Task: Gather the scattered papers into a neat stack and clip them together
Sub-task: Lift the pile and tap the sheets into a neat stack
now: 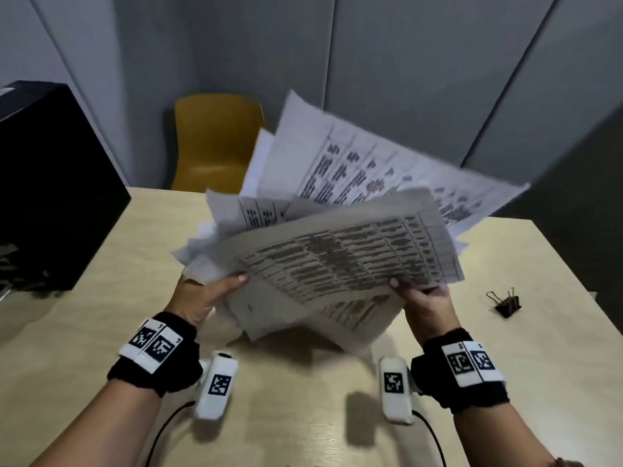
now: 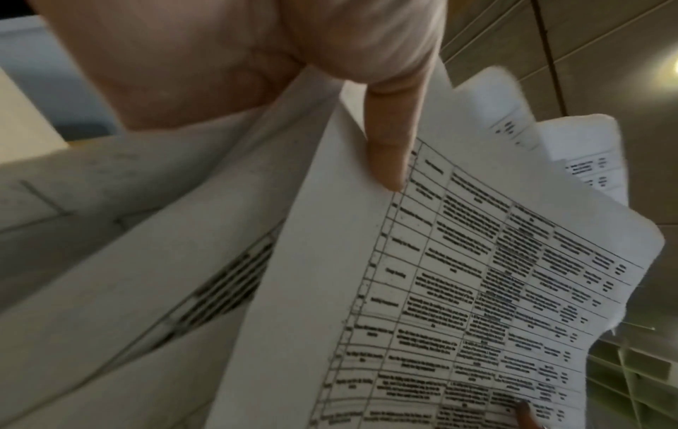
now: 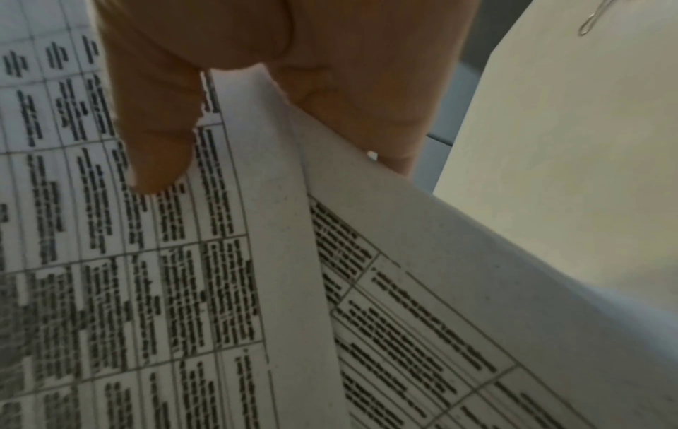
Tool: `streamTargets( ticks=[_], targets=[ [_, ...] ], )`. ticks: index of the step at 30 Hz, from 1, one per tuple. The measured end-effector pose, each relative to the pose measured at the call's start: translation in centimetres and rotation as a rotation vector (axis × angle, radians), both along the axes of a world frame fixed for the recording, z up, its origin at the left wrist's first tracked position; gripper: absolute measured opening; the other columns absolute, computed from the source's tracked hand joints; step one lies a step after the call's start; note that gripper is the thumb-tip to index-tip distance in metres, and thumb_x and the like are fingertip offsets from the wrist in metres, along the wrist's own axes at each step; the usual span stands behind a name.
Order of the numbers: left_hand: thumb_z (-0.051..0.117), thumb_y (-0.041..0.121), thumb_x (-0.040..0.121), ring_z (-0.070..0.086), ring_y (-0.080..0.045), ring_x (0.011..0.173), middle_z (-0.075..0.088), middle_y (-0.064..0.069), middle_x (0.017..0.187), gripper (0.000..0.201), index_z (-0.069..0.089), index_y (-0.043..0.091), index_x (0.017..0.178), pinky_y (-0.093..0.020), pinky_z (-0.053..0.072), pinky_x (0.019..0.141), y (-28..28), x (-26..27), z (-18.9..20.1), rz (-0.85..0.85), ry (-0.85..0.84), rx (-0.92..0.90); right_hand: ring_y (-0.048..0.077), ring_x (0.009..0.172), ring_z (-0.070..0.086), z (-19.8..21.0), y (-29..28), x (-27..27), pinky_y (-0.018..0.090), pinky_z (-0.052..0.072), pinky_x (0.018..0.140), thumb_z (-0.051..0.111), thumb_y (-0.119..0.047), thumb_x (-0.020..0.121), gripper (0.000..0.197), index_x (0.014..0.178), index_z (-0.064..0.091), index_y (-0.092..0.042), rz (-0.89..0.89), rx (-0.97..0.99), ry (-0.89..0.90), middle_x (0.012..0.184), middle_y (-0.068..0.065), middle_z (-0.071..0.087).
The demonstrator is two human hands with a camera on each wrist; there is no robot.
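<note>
Several printed papers [image 1: 337, 251] with tables are lifted off the table in a loose, fanned bundle. My left hand [image 1: 205, 294] grips the bundle's left edge, thumb on top. My right hand [image 1: 421, 301] grips the right near edge, thumb on the top sheet. The sheets point different ways and their corners stick out. In the left wrist view my thumb [image 2: 389, 151] presses on the papers [image 2: 458, 290]. In the right wrist view my thumb [image 3: 154, 151] lies on the papers [image 3: 183, 290], with fingers underneath. A black binder clip [image 1: 505, 303] lies on the table to the right.
The light wooden table [image 1: 101, 281] holds a black box [image 1: 50, 183] at the left. A yellow chair [image 1: 215, 143] stands behind the far edge. A dark panel [image 1: 580, 210] rises at the right. The clip's wire handle [image 3: 594, 17] shows in the right wrist view.
</note>
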State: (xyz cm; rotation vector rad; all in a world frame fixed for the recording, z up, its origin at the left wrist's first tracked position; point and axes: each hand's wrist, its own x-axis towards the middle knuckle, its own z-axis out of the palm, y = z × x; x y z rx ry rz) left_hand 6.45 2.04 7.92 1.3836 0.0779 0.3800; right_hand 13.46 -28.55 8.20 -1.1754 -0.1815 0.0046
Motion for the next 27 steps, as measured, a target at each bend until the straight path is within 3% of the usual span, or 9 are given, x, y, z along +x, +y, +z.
streamTargets(
  ticks=[3,6,9,12,15,18,22,25,27],
  targets=[
    [0.093,0.044,0.023,0.068,-0.004,0.081,0.075,0.012,0.083,0.063,0.076,0.025,0.080,-0.020,0.056,0.069,-0.4,0.0,-1.8,0.030,0.051,-0.109,0.014,0.086,0.067,-1.6,0.1,-0.1,0.028,0.054,0.080,0.093,-0.042,0.029,0.062,0.085,0.075,-0.022,-0.001,-0.003,0.077,0.087,-0.004,0.075],
    [0.086,0.021,0.053,0.064,0.005,0.069,0.073,0.014,0.080,0.024,0.075,0.028,0.074,-0.010,0.052,0.064,-1.8,0.3,-1.9,0.060,0.116,0.011,0.018,0.090,0.067,-1.7,1.0,-0.3,0.035,0.052,0.082,0.092,-0.034,0.034,0.063,0.092,0.072,-0.019,-0.035,-0.024,0.125,0.092,-0.003,0.075],
    [0.071,0.011,0.079,0.062,0.013,0.085,0.071,0.026,0.089,0.027,0.064,0.013,0.104,-0.007,0.048,0.077,-1.8,0.5,-1.0,0.076,0.037,0.160,0.019,0.092,0.067,-0.4,1.6,-0.5,0.032,0.054,0.079,0.081,-0.013,0.049,0.054,0.100,0.065,-0.019,-0.026,0.032,0.091,0.093,-0.003,0.075],
    [0.077,0.028,0.068,0.062,0.005,0.096,0.070,0.027,0.095,0.040,0.067,0.018,0.106,-0.016,0.048,0.088,-0.8,0.2,0.1,0.065,-0.010,0.280,0.024,0.103,0.064,0.9,1.1,-0.4,0.035,0.054,0.087,0.090,-0.029,0.043,0.067,0.105,0.065,-0.023,0.017,0.029,-0.009,0.104,0.001,0.072],
    [0.087,0.050,0.043,0.068,-0.012,0.091,0.074,0.011,0.091,0.052,0.074,0.030,0.089,-0.028,0.053,0.083,-0.3,-0.6,0.3,0.028,0.011,0.090,0.028,0.102,0.063,0.7,0.4,-0.3,0.048,0.046,0.098,0.090,-0.038,0.043,0.073,0.107,0.065,-0.016,0.042,-0.024,-0.018,0.101,0.004,0.071],
    [0.090,0.052,0.033,0.069,-0.009,0.087,0.075,0.009,0.089,0.059,0.076,0.028,0.086,-0.024,0.055,0.080,-0.9,-0.8,-0.1,-0.003,0.025,0.028,0.027,0.098,0.063,-0.3,0.3,-0.3,0.055,0.039,0.103,0.092,-0.041,0.036,0.079,0.104,0.065,-0.011,0.043,0.009,0.079,0.096,0.003,0.072],
    [0.091,0.041,0.037,0.069,-0.008,0.090,0.075,0.011,0.090,0.051,0.076,0.031,0.085,-0.024,0.054,0.084,-1.4,-0.5,-0.5,0.023,0.078,0.069,0.026,0.100,0.065,-1.0,0.5,-0.3,0.049,0.044,0.098,0.093,-0.042,0.028,0.066,0.090,0.073,-0.031,0.012,0.003,0.146,0.096,-0.001,0.074],
    [0.085,0.009,0.056,0.069,-0.006,0.084,0.075,0.012,0.082,0.029,0.077,0.025,0.078,-0.016,0.054,0.073,-1.6,-0.2,-0.9,0.044,0.134,0.058,0.023,0.096,0.067,-1.2,0.9,-0.2,0.043,0.049,0.089,0.093,-0.042,0.024,0.070,0.090,0.072,-0.030,0.007,-0.002,0.167,0.094,-0.002,0.075],
    [0.083,0.007,0.062,0.067,-0.008,0.085,0.073,0.014,0.083,0.024,0.074,0.018,0.081,-0.015,0.051,0.075,-1.9,0.1,-1.2,0.115,0.196,0.061,0.018,0.088,0.070,-1.1,1.3,-0.2,0.034,0.054,0.076,0.093,-0.041,0.020,0.080,0.094,0.068,-0.023,0.020,0.024,0.171,0.090,-0.002,0.075]
  ],
)
